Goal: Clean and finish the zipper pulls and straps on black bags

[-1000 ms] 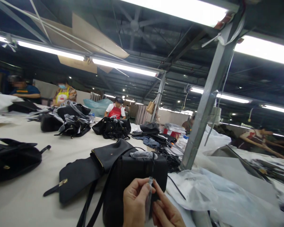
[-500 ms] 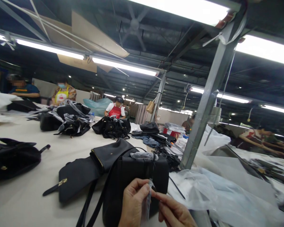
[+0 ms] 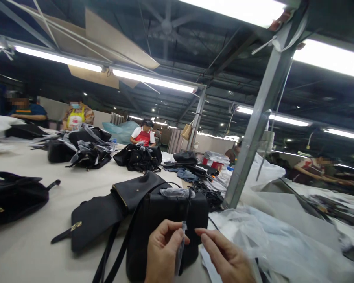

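A black backpack (image 3: 162, 214) stands in front of me, its flap (image 3: 97, 220) laid open to the left with a gold clasp on the flap's strap. Clear plastic film wraps the bag's top handle (image 3: 177, 192). My left hand (image 3: 163, 249) is closed in a pinch on a thin black strap (image 3: 179, 251) sheathed in clear plastic, hanging in front of the bag. My right hand (image 3: 228, 255) is just to the right, apart from the strap. Its fingers are loosely bent, with nothing seen between them.
Another black bag (image 3: 14, 198) lies at the left. Piles of black bags (image 3: 138, 157) stand farther back on the pale table (image 3: 88, 182). Clear plastic sheeting (image 3: 271, 232) heaps at the right beside a metal post (image 3: 250, 129). Several people work in the background.
My right hand has drawn away from the strap toward the right, opening a gap between my hands. My left hand keeps its pinch and has shifted slightly left in view.
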